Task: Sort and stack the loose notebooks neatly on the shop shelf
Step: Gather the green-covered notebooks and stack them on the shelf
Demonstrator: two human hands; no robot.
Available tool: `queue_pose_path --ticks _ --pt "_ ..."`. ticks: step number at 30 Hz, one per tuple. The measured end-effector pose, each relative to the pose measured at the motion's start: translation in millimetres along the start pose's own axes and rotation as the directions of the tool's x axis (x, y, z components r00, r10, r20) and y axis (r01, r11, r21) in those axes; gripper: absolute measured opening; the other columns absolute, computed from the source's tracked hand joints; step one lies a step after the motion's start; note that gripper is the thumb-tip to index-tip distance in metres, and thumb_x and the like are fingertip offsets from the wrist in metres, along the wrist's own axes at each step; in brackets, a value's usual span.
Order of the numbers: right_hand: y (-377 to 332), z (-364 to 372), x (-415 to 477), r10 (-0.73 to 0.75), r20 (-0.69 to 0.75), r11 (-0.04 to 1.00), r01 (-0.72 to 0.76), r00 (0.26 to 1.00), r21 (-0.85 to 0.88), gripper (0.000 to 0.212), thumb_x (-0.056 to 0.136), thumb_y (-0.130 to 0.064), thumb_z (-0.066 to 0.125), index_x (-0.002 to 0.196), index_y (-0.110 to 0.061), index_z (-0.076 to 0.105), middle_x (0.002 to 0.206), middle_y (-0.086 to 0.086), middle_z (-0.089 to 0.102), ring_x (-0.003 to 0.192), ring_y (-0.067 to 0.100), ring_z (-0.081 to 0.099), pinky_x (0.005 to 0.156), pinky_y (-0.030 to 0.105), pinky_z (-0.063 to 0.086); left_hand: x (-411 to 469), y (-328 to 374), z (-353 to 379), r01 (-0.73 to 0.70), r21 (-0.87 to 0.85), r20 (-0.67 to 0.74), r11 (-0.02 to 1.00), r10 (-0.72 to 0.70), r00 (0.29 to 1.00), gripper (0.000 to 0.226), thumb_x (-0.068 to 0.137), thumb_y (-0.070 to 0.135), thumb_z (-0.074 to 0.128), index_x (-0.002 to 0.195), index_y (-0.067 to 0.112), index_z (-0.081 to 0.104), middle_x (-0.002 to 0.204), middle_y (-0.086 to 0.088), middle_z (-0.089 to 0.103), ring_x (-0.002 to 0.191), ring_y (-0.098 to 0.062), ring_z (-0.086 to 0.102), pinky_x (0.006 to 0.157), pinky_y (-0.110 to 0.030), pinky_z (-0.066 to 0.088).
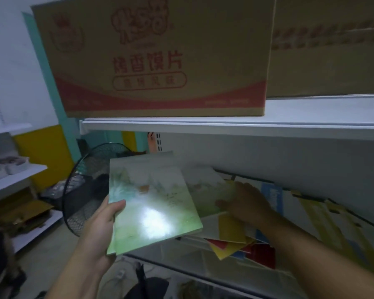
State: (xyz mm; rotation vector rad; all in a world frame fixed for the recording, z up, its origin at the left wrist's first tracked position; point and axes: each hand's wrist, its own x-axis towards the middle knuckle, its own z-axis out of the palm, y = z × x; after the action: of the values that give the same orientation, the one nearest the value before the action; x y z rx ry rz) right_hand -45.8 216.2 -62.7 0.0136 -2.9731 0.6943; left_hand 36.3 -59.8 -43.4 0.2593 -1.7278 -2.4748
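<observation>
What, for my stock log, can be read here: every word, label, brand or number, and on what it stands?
"烤香馍片", red, on the left cardboard box.
Logo above it, oval label below, small print in its red band: too blurred.
Red print on the right cardboard box: blurred.
Marks on the green notebooks and the blue packet: unreadable.
</observation>
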Motion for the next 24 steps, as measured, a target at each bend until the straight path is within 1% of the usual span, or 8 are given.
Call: queue_pose_path --ticks 4,7,10,12,15,17,20,24 --pt "-8.4 -22.4 5.9 0.064 0.157 0.986 -0.087 0.985 0.145 0.043 0.075 -0.039 0.076 0.107 -0.016 0.06 0.115 0.007 0.061 0.092 0.018 0.057 0.069 0.025 0.046 -0.6 -4.9 -2.8 -0.001 -0.022 -0.004 1.0 0.001 1.0 0.029 0.096 0.018 0.043 0.118 0.028 0.06 0.105 -0.01 0.07 0.086 -0.032 0.067 0.067 -0.038 0.054" --pt "-13.1 -29.1 11.6 0.049 0.107 0.961 -0.076 0.993 0.265 0.033 0.08 -0.026 0.073 0.107 -0.011 0.06 0.106 0.01 0.062 0.086 0.021 0.059 0.071 0.035 0.051 -0.3 -3.3 -5.0 0.011 -0.063 -0.03 0.998 -0.013 0.999 0.041 0.094 0.019 0.046 0.135 0.024 0.048 0.114 -0.013 0.067 0.088 -0.034 0.067 0.068 -0.039 0.055" --pt "-8.2 -44.6 5.8 0.118 0.079 0.883 -0.141 0.99 0.448 0.027 0.092 -0.019 0.058 0.114 -0.005 0.056 0.098 0.013 0.06 0.08 0.025 0.06 0.065 0.034 0.053 4.4 -3.5 -6.9 0.01 -0.057 -0.011 0.998 -0.011 1.0 0.037 0.095 0.019 0.046 0.131 0.022 0.052 0.108 -0.013 0.068 0.086 -0.034 0.066 0.069 -0.04 0.054" --pt "4.0 -52.9 -3.6 0.196 0.021 0.746 -0.163 0.98 0.646 0.026 0.095 -0.016 0.054 0.119 -0.005 0.054 0.097 0.01 0.058 0.081 0.022 0.057 0.066 0.033 0.052 5.4 -4.7 -2.4 0.003 -0.019 0.002 1.0 -0.003 1.0 0.028 0.096 0.02 0.044 0.119 0.022 0.06 0.103 -0.012 0.068 0.086 -0.032 0.065 0.069 -0.039 0.053" --pt "24.2 -60.6 -32.0 0.321 0.04 0.278 -0.135 0.946 0.951 0.026 0.095 -0.009 0.052 0.12 -0.005 0.055 0.1 0.007 0.062 0.084 0.019 0.058 0.056 0.024 0.054 6.9 -8.6 15.5 0.008 0.033 0.011 0.999 -0.009 1.0 0.032 0.093 0.021 0.049 0.124 0.019 0.057 0.118 -0.012 0.063 0.103 -0.035 0.061 0.08 -0.044 0.05" --pt "34.0 -64.8 -56.1 0.308 0.058 0.08 -0.087 0.949 0.993 0.024 0.095 -0.008 0.05 0.118 -0.006 0.058 0.103 0.006 0.066 0.088 0.019 0.06 0.058 0.021 0.053 5.1 -11.3 36.7 0.007 0.06 0.065 0.998 -0.011 0.998 0.022 0.095 0.017 0.047 0.111 0.015 0.062 0.101 -0.013 0.067 0.088 -0.032 0.064 0.069 -0.038 0.052" --pt "38.6 -64.3 -90.7 0.295 0.012 0.147 -0.057 0.956 0.987 0.023 0.093 -0.004 0.049 0.11 -0.011 0.062 0.104 0.004 0.071 0.093 0.021 0.067 0.064 0.023 0.057 0.2 -24.2 80.4 0.034 0.114 0.201 0.993 -0.057 0.978 0.018 0.096 0.017 0.046 0.103 0.015 0.062 0.091 -0.011 0.07 0.079 -0.027 0.067 0.062 -0.036 0.055" --pt "55.6 -48.4 -131.6 0.439 -0.034 0.339 -0.131 0.898 0.932 0.028 0.09 0.003 0.052 0.114 -0.006 0.063 0.103 0.007 0.072 0.093 0.023 0.069 0.083 0.033 0.055 -24.4 -54.1 142.9 0.043 0.143 0.33 0.989 -0.088 0.94 0.018 0.095 0.009 0.044 0.088 0.014 0.06 0.068 -0.005 0.064 0.043 -0.003 0.06 0.034 -0.013 0.041"
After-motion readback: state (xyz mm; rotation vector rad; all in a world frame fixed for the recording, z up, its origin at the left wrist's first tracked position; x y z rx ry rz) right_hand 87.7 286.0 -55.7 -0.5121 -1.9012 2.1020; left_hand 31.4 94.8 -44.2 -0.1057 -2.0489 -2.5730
